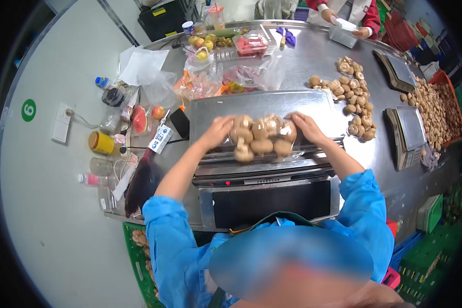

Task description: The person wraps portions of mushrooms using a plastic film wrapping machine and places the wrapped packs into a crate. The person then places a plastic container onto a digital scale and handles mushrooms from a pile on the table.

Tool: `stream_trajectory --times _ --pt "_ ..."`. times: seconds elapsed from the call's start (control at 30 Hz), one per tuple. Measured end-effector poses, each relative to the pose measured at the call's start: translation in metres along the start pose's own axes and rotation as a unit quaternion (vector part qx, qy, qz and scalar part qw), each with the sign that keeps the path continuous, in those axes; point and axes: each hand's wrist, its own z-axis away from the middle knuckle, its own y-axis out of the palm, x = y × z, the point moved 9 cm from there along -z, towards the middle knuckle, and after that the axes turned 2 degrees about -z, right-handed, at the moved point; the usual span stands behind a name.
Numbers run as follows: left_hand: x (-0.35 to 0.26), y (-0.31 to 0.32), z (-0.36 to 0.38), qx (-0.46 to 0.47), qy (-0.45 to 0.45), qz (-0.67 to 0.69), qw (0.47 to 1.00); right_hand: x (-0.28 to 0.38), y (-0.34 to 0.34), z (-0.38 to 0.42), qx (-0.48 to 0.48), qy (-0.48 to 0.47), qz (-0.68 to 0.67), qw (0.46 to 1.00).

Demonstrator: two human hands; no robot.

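A pack of brown mushrooms (262, 134), covered in shiny clear film, is in the middle of the view over the metal wrapping machine (251, 105). My left hand (219, 131) grips its left end, fingers curled at the edge. At the opposite end, my right hand (306, 128) has its fingers against the pack's upper right corner. Any tray beneath the mushrooms is hard to make out. A small red light and a dark panel (272, 201) are on the machine's near side.
Loose mushrooms (362, 102) lie at right, near two scales (409, 134) and an orange crate (449, 87) of mushrooms. Plastic bags (205, 82), fruit and jars crowd the left. Across the table, another person's hands hold a clear container (344, 37).
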Motion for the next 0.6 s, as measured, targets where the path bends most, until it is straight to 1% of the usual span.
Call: stream_trajectory --times 0.03,0.07,0.1,0.13,0.17,0.2,0.23,0.27,0.3,0.33,0.37,0.4,0.43,0.47,0.5,0.53,0.57,0.6 --pt "-0.001 0.008 0.016 -0.003 -0.009 0.030 1.000 -0.002 0.002 0.016 0.010 0.017 0.018 1.000" --pt "-0.035 0.006 0.027 0.064 -0.028 0.021 0.997 -0.003 0.001 0.032 0.017 0.037 0.038 0.998" --pt "-0.050 -0.002 0.040 -0.046 0.092 -0.031 0.994 0.007 0.001 0.041 0.008 0.011 0.088 0.996" --pt "-0.046 0.001 0.046 -0.031 0.009 0.023 0.999 0.020 0.003 0.049 -0.005 -0.011 0.138 0.990" --pt "-0.049 0.004 0.054 -0.012 -0.075 0.073 0.994 0.037 0.004 0.057 0.002 0.016 0.146 0.989" --pt "-0.063 0.000 0.064 -0.025 -0.089 0.063 0.994 0.043 0.004 0.064 -0.036 -0.036 0.075 0.996" --pt "-0.075 -0.004 0.077 -0.043 -0.103 0.050 0.992 0.054 0.005 0.076 -0.024 -0.009 0.049 0.998" --pt "-0.093 -0.004 0.092 -0.079 -0.064 0.131 0.986 0.064 0.009 0.090 -0.010 0.017 0.020 1.000" --pt "-0.099 0.002 0.111 -0.059 -0.080 0.107 0.989 0.052 0.017 0.108 0.014 0.063 -0.016 0.998" --pt "-0.084 0.024 0.133 -0.052 -0.134 0.216 0.966 0.036 0.028 0.127 0.042 0.108 -0.052 0.992" --pt "-0.079 0.039 0.150 -0.009 -0.140 0.166 0.976 0.002 0.040 0.149 0.044 0.176 -0.086 0.980" --pt "-0.065 0.068 0.176 0.040 -0.308 0.310 0.899 -0.027 0.052 0.171 0.048 0.242 -0.120 0.962" --pt "-0.041 0.099 0.200 0.072 -0.379 0.330 0.861 -0.035 0.059 0.188 0.045 0.281 -0.126 0.950" --pt "-0.033 0.114 0.212 0.092 -0.369 0.331 0.864 -0.043 0.066 0.206 0.042 0.321 -0.132 0.937" --pt "-0.026 0.118 0.223 0.085 -0.332 0.299 0.891 -0.059 0.067 0.220 0.041 0.286 -0.107 0.951" --pt "-0.027 0.117 0.227 0.078 -0.293 0.266 0.915 -0.058 0.065 0.225 0.039 0.250 -0.080 0.964" --pt "-0.022 0.118 0.233 0.077 -0.291 0.268 0.915 -0.059 0.057 0.238 0.031 0.235 0.051 0.970" --pt "-0.026 0.109 0.237 0.050 -0.274 0.243 0.929 -0.039 0.054 0.248 -0.014 0.215 0.052 0.975"
